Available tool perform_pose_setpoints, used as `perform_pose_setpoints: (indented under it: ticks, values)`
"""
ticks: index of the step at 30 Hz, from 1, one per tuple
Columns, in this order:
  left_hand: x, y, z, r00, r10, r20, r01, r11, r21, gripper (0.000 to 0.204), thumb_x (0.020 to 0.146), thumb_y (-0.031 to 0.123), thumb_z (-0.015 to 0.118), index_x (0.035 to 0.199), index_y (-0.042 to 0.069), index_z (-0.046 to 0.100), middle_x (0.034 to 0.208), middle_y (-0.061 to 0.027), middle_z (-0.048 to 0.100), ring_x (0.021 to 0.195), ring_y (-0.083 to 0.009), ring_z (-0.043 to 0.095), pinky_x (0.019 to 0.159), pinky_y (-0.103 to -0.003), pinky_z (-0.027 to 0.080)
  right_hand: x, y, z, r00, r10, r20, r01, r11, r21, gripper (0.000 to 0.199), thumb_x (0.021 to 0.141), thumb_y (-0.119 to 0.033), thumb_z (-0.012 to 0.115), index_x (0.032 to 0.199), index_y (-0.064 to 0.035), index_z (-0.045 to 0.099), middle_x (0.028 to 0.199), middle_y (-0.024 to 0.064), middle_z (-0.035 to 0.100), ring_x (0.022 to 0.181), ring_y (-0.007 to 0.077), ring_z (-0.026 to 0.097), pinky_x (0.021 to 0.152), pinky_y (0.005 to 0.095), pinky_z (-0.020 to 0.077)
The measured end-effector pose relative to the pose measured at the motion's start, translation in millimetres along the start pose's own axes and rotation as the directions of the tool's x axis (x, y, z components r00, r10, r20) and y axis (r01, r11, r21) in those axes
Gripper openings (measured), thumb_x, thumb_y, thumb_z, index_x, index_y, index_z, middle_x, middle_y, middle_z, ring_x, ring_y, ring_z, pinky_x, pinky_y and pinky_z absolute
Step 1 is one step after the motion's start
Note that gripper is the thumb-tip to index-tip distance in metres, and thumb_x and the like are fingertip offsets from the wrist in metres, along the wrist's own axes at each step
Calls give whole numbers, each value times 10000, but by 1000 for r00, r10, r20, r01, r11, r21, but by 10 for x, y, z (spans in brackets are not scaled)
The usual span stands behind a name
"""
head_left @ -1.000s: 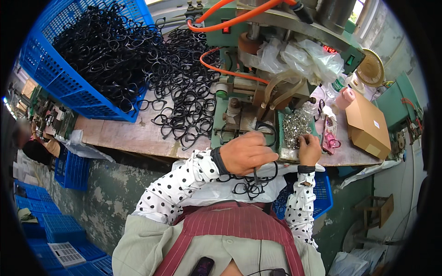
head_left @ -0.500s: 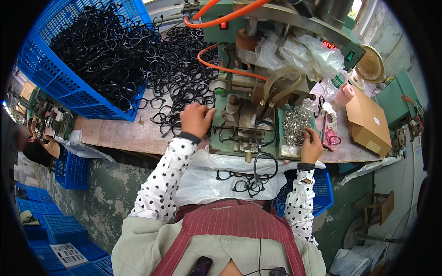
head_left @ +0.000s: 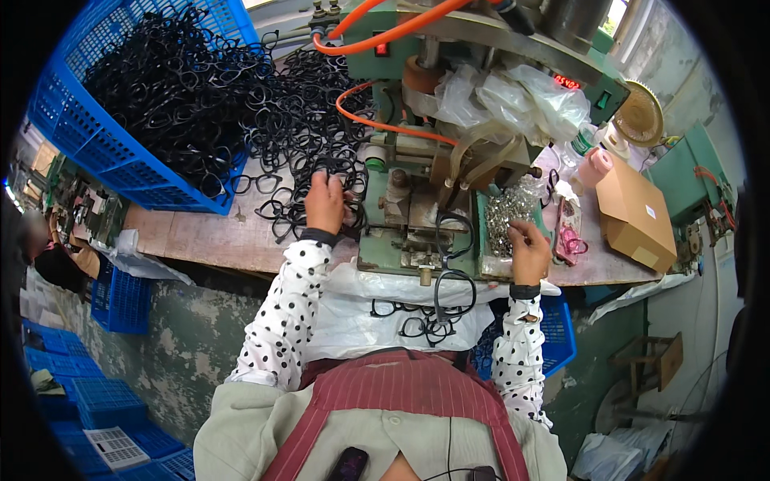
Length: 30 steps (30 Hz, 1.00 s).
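My left hand (head_left: 326, 207) reaches onto a spread of black eyeglass frames (head_left: 281, 148), thumb apart from the fingers, fingertips touching the frames. Over a tray of small shiny metal parts (head_left: 499, 220), my right hand (head_left: 530, 252) is closed in a pinch; whatever lies between its fingertips is too small to make out. Between my hands stands a green press machine (head_left: 385, 250) with a metal fixture (head_left: 413, 212). One black eyeglass frame (head_left: 455, 274) hangs over the fixture's front edge. Several more frames (head_left: 427, 327) lie below on white plastic sheeting (head_left: 341, 321).
A blue crate (head_left: 120, 160) heaped with black frames leans at the far left. Orange hoses (head_left: 393, 34) and plastic bags (head_left: 521, 100) crowd the press. On the right are a cardboard box (head_left: 638, 212), a pink roll (head_left: 595, 167) and another blue crate (head_left: 557, 333) below the table.
My left hand has moved left, from beside the fixture onto the black frames. My right hand stays at the metal-parts tray and has shifted slightly. The hanging frame remains at the fixture.
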<state>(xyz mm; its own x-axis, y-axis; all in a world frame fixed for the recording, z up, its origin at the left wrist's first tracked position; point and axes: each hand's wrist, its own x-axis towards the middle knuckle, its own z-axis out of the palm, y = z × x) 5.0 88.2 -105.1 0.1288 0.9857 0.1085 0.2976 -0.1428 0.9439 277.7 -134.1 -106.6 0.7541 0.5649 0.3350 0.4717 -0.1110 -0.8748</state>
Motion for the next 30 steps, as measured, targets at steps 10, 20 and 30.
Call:
perform_pose_setpoints:
  ticks: [10, 20, 30]
  values:
    - [-715, 470, 0, 854, 508, -113, -505, 861, 58, 171, 924, 131, 532, 1046, 28, 591, 925, -107, 625, 855, -298, 558, 814, -377, 416, -100, -1053, 159, 949, -136, 285, 37, 944, 327, 218, 775, 0, 684, 991, 16, 706, 860, 74, 682, 750, 102, 598, 655, 208, 444]
    - [-973, 778, -92, 478, 874, 89, -877, 470, 99, 248, 822, 34, 605, 1069, 50, 615, 969, -88, 640, 866, -273, 593, 892, -444, 416, -97, -1188, 535, 964, 10, 265, -131, 886, 444, 508, 733, -20, 740, 1175, 29, 495, 939, 85, 654, 758, 111, 634, 651, 232, 480]
    - [-1029, 872, 230, 83, 936, 343, -949, 179, -259, 418, 756, -16, 599, 1171, 34, 615, 1173, -136, 621, 1028, -289, 621, 938, -451, 502, 125, -665, 402, 994, -99, -44, 104, 985, 141, 441, 740, -77, 743, 1147, -63, 575, 884, 76, 710, 705, 165, 618, 634, 292, 485]
